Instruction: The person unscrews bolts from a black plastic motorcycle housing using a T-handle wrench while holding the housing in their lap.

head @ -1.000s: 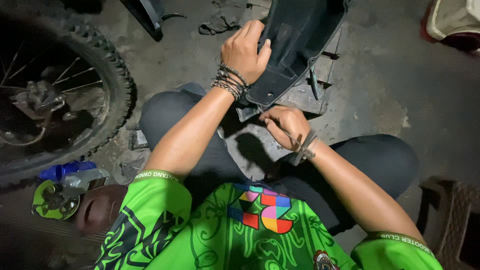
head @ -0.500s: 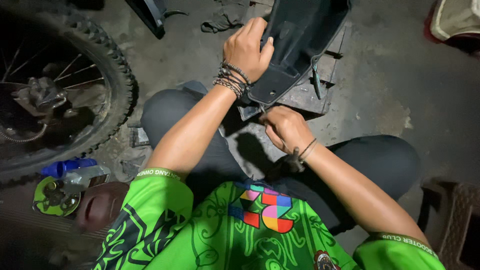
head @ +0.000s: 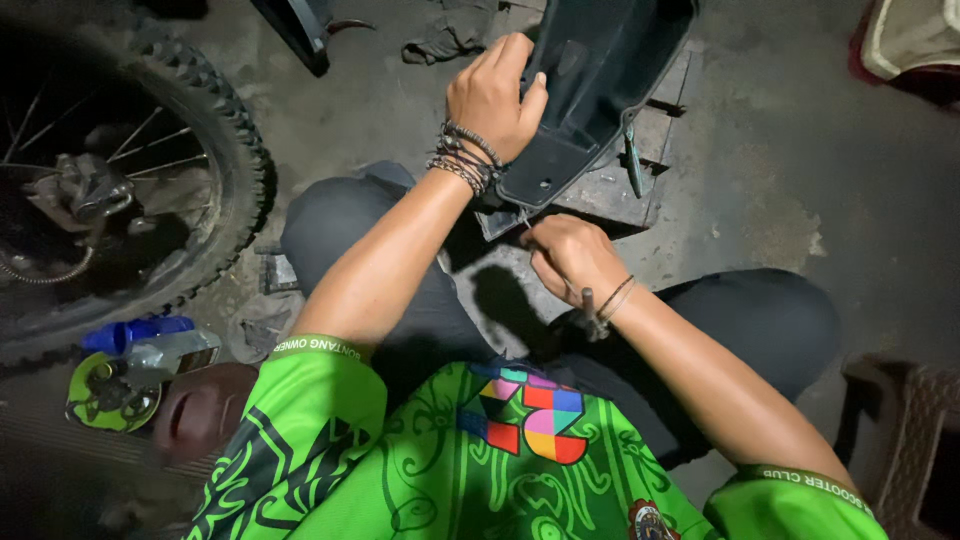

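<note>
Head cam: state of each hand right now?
Left hand: closed on the edge of the black plastic panel.
Right hand: closed in a grip just below the panel; what it holds cannot be told.

We are in a motorcycle repair workshop, working low on a stained, grimy concrete floor (head: 800, 170). A knobby spoked wheel (head: 130, 190) with its chain and hub stands at our left, and a black plastic body panel (head: 590, 90) rests on a wooden pallet (head: 650, 170). A dirty rag (head: 450, 40), a blue bottle (head: 135, 333) and a green disc (head: 105, 395) lie scattered around us.
</note>
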